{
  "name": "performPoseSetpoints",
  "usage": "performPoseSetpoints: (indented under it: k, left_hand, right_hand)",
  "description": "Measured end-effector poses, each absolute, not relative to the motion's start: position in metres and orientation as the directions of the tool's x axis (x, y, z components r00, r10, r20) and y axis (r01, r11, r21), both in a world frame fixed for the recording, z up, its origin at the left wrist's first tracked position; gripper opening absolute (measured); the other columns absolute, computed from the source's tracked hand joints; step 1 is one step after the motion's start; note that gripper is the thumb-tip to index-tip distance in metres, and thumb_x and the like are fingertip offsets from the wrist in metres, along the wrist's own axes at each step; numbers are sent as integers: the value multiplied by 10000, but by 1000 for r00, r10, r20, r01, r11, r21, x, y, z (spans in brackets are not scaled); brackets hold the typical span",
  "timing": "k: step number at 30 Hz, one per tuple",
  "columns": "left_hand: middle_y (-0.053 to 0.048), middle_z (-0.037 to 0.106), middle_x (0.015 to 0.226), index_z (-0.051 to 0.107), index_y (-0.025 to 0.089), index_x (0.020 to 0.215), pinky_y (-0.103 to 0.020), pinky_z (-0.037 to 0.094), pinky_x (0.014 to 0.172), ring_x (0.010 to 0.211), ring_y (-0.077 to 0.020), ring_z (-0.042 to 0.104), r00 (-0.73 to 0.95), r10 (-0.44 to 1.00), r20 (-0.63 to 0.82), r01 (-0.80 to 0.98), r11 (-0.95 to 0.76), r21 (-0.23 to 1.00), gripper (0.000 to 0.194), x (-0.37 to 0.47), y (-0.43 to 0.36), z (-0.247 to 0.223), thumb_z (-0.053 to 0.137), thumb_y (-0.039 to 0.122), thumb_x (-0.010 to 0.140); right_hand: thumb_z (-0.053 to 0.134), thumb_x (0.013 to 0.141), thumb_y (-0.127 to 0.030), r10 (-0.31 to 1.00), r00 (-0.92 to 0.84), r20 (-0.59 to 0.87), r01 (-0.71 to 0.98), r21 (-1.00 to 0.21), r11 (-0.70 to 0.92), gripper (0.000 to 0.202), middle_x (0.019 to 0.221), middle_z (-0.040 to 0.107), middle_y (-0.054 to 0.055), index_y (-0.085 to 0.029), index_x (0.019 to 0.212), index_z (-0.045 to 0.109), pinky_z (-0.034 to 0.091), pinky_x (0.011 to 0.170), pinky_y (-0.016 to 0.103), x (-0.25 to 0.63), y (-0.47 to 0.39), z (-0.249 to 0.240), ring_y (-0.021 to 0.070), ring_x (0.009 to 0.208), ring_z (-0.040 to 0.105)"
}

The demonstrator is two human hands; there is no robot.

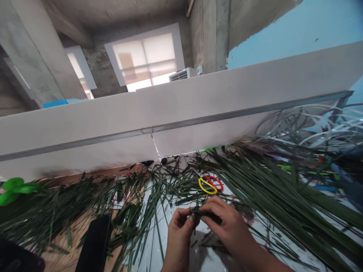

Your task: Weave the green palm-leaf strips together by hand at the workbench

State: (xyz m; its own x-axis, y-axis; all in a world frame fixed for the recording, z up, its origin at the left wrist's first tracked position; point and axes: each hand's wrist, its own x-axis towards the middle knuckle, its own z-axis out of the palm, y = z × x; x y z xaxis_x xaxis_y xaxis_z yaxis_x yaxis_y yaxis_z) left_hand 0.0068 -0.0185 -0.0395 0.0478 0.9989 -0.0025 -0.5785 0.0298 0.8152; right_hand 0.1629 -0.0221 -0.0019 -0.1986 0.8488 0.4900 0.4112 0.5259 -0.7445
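My left hand [182,230] is closed, thumb and fingers pinching a small knot of woven green leaf strips [195,210]. From the right, my right hand [219,215] grips the same piece, its fingers bent around the other side. Short strip ends stick out above and below the fingertips; much of the piece is hidden by my hands. Just beyond it lie scissors [208,184] with one yellow and one red handle loop. Loose cut leaf strips [154,204] are scattered over the white table top [153,241] around both hands.
Long green leaves [272,185] lie in a thick bundle at the right. A black phone [95,241] rests at the lower left, near a green balloon shape [17,189]. White coiled strips [317,124] stand at the far right. A white partition [198,102] bounds the back.
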Motion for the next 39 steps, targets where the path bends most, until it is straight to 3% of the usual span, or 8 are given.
performPoseSetpoints:
  k: [7, 17, 31, 39]
  left_hand:
    - [-50, 735, 849, 707, 166, 791, -300, 485, 839, 840, -179, 655, 76, 997, 11, -566, 34, 824, 198, 5, -18, -44, 846, 277, 704]
    - [-62, 731, 830, 724, 151, 790, -297, 511, 809, 803, -187, 671, 62, 998, -34, -577, 63, 815, 287, 6, -17, -36, 897, 306, 621]
    - [-37, 733, 745, 723, 154, 727, -240, 512, 738, 714, -142, 655, 24, 995, -98, -571, 94, 815, 294, 6, -18, -40, 921, 311, 578]
    - [-54, 722, 734, 684, 144, 703, -290, 520, 767, 720, -166, 654, 0, 996, -88, -548, 73, 833, 320, 8, -21, -38, 926, 303, 566]
  right_hand:
    - [607, 836, -119, 886, -222, 406, 382, -800, 462, 95, 866, 600, 25, -191, 822, 668, 455, 730, 311, 166, -18, 4, 194, 831, 593]
    - [565, 805, -72, 870, -233, 435, 419, -762, 493, 133, 844, 572, 4, -204, 809, 569, 418, 703, 299, 168, -17, 2, 184, 793, 559]
    - [575, 882, -167, 863, -183, 471, 351, -789, 504, 93, 818, 573, 11, -196, 802, 612, 427, 693, 302, 165, -16, -7, 186, 772, 565]
    - [582, 875, -166, 873, -115, 474, 369, -795, 481, 94, 792, 583, -5, -203, 790, 601, 408, 673, 284, 161, -21, -7, 175, 752, 563]
